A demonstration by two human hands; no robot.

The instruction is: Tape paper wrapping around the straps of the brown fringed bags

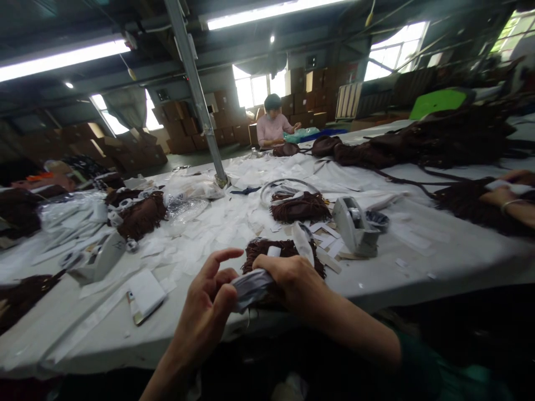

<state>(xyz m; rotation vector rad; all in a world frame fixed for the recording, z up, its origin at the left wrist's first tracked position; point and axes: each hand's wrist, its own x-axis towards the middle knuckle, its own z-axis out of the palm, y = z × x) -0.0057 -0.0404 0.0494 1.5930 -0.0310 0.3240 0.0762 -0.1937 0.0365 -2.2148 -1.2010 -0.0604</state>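
1. The left hand [209, 303] sits low in the centre of the frame. Its grip is narrow: the thumb and lower fingers pinch the left end of a pale wrapper [251, 287], and the index finger sticks up free.
2. The right hand [292, 278] is just to the right of it, knuckles up, with its grip closed over the other end of the pale wrapper.
3. The pale wrapper lies between both hands at the near edge of the white surface [438, 262]. It touches a brown fringed piece [288, 249] that lies just behind the hands.
4. A grey tape dispenser [355, 225] stands right of centre, near the brown fringed piece. A second fringed piece [298, 207] lies farther back, toward the middle of the frame.
5. At lower left a small white pad [144, 292] and a second tape dispenser [96, 259] lie among paper scraps.
6. At the right edge, another person's hand [507, 195] rests on more brown fringe.
7. A heap of brown bags [438, 142] fills the upper right. A co-worker [273, 125] sits at the far end, upper centre, in front of stacked cardboard boxes [200, 125].
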